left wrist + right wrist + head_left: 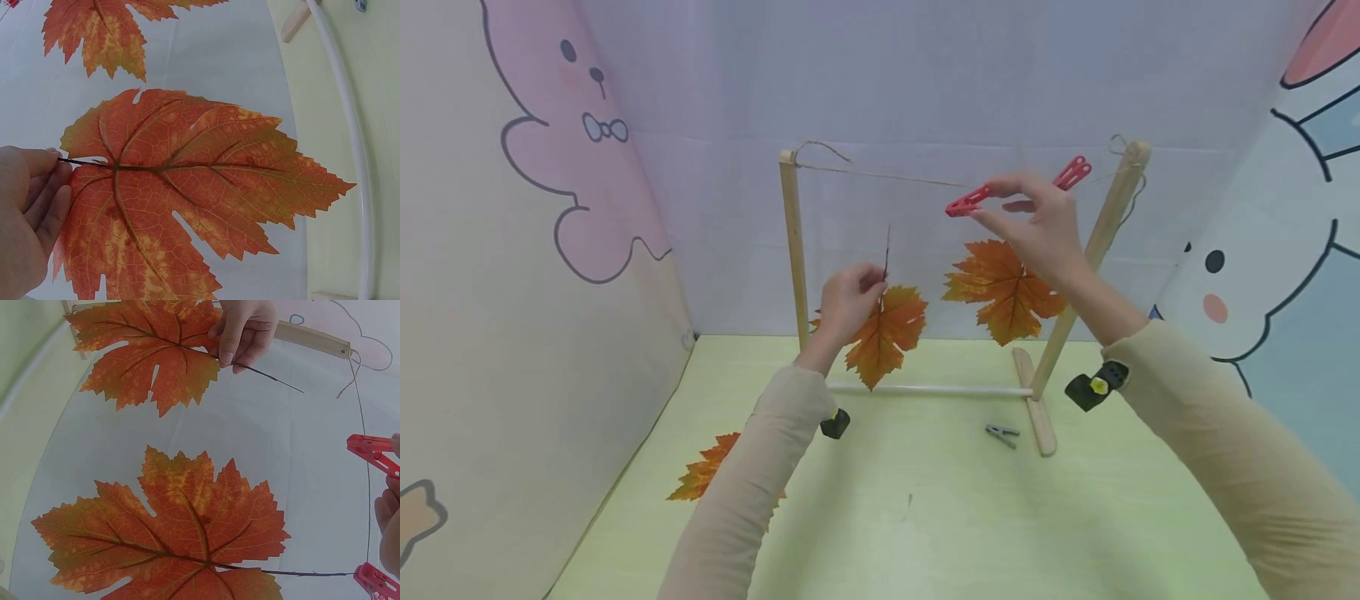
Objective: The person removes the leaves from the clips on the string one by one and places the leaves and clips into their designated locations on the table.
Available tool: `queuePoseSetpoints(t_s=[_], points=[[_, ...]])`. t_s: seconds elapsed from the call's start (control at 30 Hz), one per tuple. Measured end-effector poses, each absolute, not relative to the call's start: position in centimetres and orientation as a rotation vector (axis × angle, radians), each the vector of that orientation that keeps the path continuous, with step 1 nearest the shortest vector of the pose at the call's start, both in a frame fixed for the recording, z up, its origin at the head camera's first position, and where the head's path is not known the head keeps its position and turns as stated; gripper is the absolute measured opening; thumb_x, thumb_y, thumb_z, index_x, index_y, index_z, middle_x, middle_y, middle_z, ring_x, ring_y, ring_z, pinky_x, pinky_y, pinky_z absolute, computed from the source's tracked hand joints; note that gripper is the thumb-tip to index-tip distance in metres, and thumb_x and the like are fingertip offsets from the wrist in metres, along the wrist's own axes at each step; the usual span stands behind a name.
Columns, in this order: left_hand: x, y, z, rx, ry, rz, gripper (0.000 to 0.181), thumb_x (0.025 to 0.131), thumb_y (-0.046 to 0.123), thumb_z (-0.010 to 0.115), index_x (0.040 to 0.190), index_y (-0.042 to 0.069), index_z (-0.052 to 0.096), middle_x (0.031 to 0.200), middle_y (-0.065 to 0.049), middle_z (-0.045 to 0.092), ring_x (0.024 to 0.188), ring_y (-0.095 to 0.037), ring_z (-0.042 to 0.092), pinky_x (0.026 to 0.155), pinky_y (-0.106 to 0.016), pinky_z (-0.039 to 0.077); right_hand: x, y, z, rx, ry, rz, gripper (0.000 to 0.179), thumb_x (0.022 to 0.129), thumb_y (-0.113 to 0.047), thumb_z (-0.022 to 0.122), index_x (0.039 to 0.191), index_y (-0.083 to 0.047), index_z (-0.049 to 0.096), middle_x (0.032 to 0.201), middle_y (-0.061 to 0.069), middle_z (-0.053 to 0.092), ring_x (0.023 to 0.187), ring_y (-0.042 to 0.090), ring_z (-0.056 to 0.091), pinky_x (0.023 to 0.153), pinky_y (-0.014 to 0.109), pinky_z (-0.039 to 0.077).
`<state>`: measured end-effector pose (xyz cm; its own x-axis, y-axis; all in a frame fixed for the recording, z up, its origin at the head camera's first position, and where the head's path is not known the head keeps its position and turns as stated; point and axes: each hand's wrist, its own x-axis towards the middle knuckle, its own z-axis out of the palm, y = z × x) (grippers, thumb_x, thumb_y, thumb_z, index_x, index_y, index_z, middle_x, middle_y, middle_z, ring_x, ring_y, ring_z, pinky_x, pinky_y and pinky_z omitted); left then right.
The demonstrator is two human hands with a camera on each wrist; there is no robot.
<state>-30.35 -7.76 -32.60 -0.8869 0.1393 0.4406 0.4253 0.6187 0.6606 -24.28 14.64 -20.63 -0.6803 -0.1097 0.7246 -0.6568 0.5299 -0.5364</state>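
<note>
My left hand (848,302) pinches the thin dark stem of an orange maple leaf (889,332) between thumb and fingers. The leaf's blade hangs below, and the stem's bare end points upward. Higher up on the right, my right hand (1039,223) pinches a red clothespin (967,202) by its handles, right at the twine (887,175). In the right wrist view the clothespin overlaps the twine. A second red clothespin (377,582) grips the twine and the stem of another maple leaf (187,531), which hangs behind my right wrist in the head view.
Two wooden posts (796,250) carry the twine, with a white rod (932,389) low between them. On the table (955,517) lie a grey clothespin (1002,434) and, partly hidden by my left forearm, another maple leaf (703,471). A white curtain (730,233) hangs behind.
</note>
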Motion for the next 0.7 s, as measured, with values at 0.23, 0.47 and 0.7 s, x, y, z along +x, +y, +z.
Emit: queuePoseSetpoints(t_s=[0.23, 0.47, 0.7], points=[[-30.1, -8.5, -33.3, -0.455, -2.507, -1.117, 0.011, 0.085, 0.010, 0.062, 0.095, 0.005, 0.067, 0.092, -0.007, 0.067, 0.085, -0.018, 0.063, 0.078, -0.032, 0.049, -26.3, 16.2, -23.2, 0.624, -2.141, 1.143, 0.029, 0.077, -0.007, 0.071, 0.104, 0.001, 0.065, 0.101, 0.013, 0.065, 0.088, -0.001, 0.054, 0.080, 0.022, 0.048], [-29.7, -9.2, -34.0, -0.434, -2.541, -1.137, 0.013, 0.086, 0.011, 0.062, 0.097, 0.005, 0.066, 0.093, -0.007, 0.067, 0.086, -0.019, 0.062, 0.078, -0.032, 0.049, -26.3, 17.0, -25.1, 0.619, -2.158, 1.162, 0.030, 0.076, -0.009, 0.072, 0.104, -0.001, 0.066, 0.098, 0.012, 0.065, 0.085, -0.003, 0.055, 0.074, 0.012, 0.046], [-29.2, -9.8, -34.8, -0.449, -2.554, -1.181, 0.012, 0.085, 0.009, 0.062, 0.095, 0.004, 0.066, 0.092, -0.009, 0.066, 0.083, -0.022, 0.064, 0.073, -0.033, 0.051, -25.6, 17.5, -27.0, 0.615, -2.200, 1.161, 0.032, 0.075, -0.007, 0.073, 0.105, 0.001, 0.066, 0.096, 0.014, 0.065, 0.073, -0.003, 0.055, 0.068, 0.011, 0.046]])
